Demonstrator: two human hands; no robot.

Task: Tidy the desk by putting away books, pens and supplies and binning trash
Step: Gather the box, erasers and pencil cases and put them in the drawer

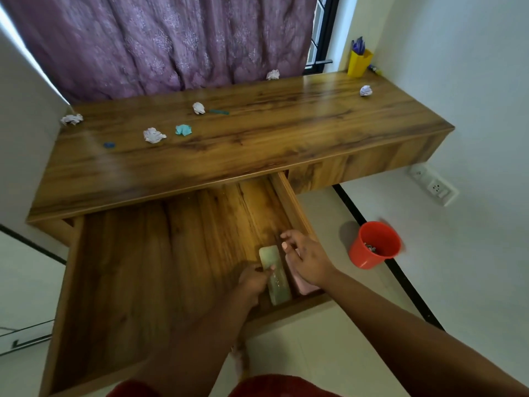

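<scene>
The wooden drawer (160,253) under the desk (257,144) stands pulled out. In its right front corner lie a pale green box (276,277) and, beside it, a pink box (305,286). My left hand (256,280) grips the green box from its left side. My right hand (307,260) hovers over the pink box with fingers spread, covering most of it. Several crumpled paper balls (154,135) lie on the desk top, with a teal paper scrap (183,129), a teal strip (219,111) and a small blue bit (108,145).
A yellow pen holder (359,63) with blue pens stands at the desk's far right corner. A red bin (375,245) with some trash sits on the floor right of the drawer. A purple curtain (157,41) hangs behind the desk. A wall socket (435,186) is low on the right wall.
</scene>
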